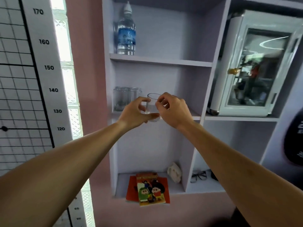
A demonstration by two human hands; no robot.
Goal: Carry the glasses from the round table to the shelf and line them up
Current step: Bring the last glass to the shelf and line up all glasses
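Both hands, left [136, 112] and right [172, 109], clamp one glass [152, 104] at the shelf [195, 116] edge, right of two glasses [127, 97] standing there

Both bare forearms outstretched, left hand [136, 112] and right hand [173, 109] close together, fingers curled, pinching

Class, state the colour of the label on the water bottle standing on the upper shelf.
Blue, on the water bottle; the head view shows it.

Pale shelf [188, 115] — two glasses [126, 98] at left.
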